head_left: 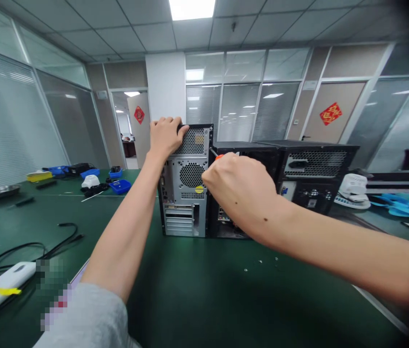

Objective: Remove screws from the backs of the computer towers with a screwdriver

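Note:
A computer case [194,195] stands upright on the green table, its grey metal back panel with vents and slots facing me. My left hand [166,135] grips its top edge, fingers over the top and thumb against the back panel. Closed in a fist, my right hand [240,186] holds a screwdriver [213,152]. A bit of its orange handle and the thin shaft show; the rest is hidden in the fist. The shaft points at the upper right edge of the back panel, where contact is too small to tell.
Black computer cases [320,169] stand right beside it. Several small screws [260,261] lie in front on the green table [197,295]. A white power strip [5,290] with black cables is at left. Blue trays [120,186] sit behind, and blue strips [405,205] lie far right.

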The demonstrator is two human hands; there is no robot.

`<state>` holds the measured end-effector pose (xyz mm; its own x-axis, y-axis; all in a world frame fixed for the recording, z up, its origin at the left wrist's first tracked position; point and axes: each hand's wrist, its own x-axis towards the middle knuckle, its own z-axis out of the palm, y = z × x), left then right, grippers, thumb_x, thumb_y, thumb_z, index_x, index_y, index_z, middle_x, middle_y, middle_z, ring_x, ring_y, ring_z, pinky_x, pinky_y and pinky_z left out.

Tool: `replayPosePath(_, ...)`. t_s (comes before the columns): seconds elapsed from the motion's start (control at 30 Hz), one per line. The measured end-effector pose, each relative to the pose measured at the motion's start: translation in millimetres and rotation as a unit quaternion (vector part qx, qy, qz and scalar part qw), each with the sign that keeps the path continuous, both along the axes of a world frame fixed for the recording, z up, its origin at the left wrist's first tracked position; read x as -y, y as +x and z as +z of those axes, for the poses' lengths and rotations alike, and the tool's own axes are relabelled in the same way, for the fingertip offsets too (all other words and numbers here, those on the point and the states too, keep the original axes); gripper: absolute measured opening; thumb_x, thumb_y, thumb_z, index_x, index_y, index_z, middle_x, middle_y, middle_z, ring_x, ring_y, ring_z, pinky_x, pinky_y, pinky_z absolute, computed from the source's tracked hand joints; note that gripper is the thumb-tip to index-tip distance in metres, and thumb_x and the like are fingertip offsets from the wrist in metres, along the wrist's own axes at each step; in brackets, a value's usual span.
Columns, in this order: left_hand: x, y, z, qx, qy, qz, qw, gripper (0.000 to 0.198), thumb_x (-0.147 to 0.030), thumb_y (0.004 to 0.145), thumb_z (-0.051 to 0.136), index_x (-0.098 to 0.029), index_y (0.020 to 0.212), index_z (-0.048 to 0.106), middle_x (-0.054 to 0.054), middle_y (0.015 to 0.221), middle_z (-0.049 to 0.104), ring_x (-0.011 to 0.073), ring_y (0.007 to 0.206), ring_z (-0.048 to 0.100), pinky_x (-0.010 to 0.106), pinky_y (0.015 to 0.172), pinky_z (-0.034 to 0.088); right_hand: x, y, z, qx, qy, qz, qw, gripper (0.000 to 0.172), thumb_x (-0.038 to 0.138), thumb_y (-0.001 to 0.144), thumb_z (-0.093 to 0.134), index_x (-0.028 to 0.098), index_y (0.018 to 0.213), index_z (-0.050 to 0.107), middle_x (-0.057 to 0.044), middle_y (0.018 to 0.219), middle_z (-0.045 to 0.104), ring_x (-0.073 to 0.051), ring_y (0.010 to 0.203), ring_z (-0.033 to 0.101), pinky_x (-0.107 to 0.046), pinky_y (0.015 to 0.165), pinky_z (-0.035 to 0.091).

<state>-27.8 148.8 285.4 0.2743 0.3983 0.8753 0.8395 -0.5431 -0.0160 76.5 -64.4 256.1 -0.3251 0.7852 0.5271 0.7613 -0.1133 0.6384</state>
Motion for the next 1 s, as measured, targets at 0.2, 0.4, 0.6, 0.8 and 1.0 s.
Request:
replayPosePath(0.2,-0.1,-0.7,1.0,-0.003,-0.005,-0.001,1.0,0.037,-0.046,0.087,0.025,-0.025,0.1,0.053,0.008,0.098,0.058,0.0268,0.102,0.041,0.044,0.087,0.025,2.0,3.4,-3.2,-0.015,0.0,-0.022,1.0,0.029,-0.009,0.068,0.033,0.007,0.063,0.057,-0.01,0.056,0.056,-0.02,0.054,0.059,-0.022,0.038,0.023)
replayPosePath(0.4,0.3,1.7,-1.2,0.002,0.003,0.008,1.0,0.037,-0.044,0.088,0.024,-0.025,0.1,0.053,0.008,0.1,0.058,0.0267,0.102,0.042,0.044,0.088,0.024,3.0,13.5,-9.1,-0.034,0.025,-0.028,0.999,0.03,-0.009,0.068,0.031,0.006,0.067,0.057,-0.011,0.06,0.057,-0.02,0.053,0.058,-0.022,0.037,0.019)
replayPosePath(0.6,0.9,2.2,-1.6,0.002,0.002,0.009,1.0,0.037,-0.044,0.088,0.023,-0.025,0.1,0.052,0.008,0.101,0.057,0.0275,0.105,0.041,0.044,0.088,0.024,1.0,11.8,-10.7,-0.056,0.038,-0.033,0.997,0.028,-0.007,0.07,0.034,0.006,0.065,0.057,-0.01,0.057,0.056,-0.017,0.05,0.056,-0.02,0.037,0.022)
replayPosePath(0.8,-0.1,2.4,-2.2,0.009,0.009,0.006,1.0,0.035,-0.043,0.088,0.025,-0.025,0.1,0.052,0.008,0.1,0.058,0.0266,0.102,0.042,0.044,0.088,0.024,-1.0,8.4,-10.7,-0.091,0.027,-0.02,0.995,0.03,-0.009,0.069,0.033,0.008,0.063,0.057,-0.009,0.057,0.055,-0.017,0.054,0.056,-0.02,0.038,0.024)
replayPosePath(1.0,-1.6,2.3,-2.7,0.014,0.012,0.008,1.0,0.035,-0.044,0.088,0.026,-0.025,0.101,0.053,0.007,0.1,0.058,0.0258,0.102,0.042,0.043,0.089,0.023,1.0,3.6,-10.8,-0.086,0.031,-0.043,0.995,0.029,-0.008,0.069,0.031,0.007,0.074,0.056,-0.009,0.061,0.055,-0.017,0.056,0.057,-0.02,0.039,0.025)
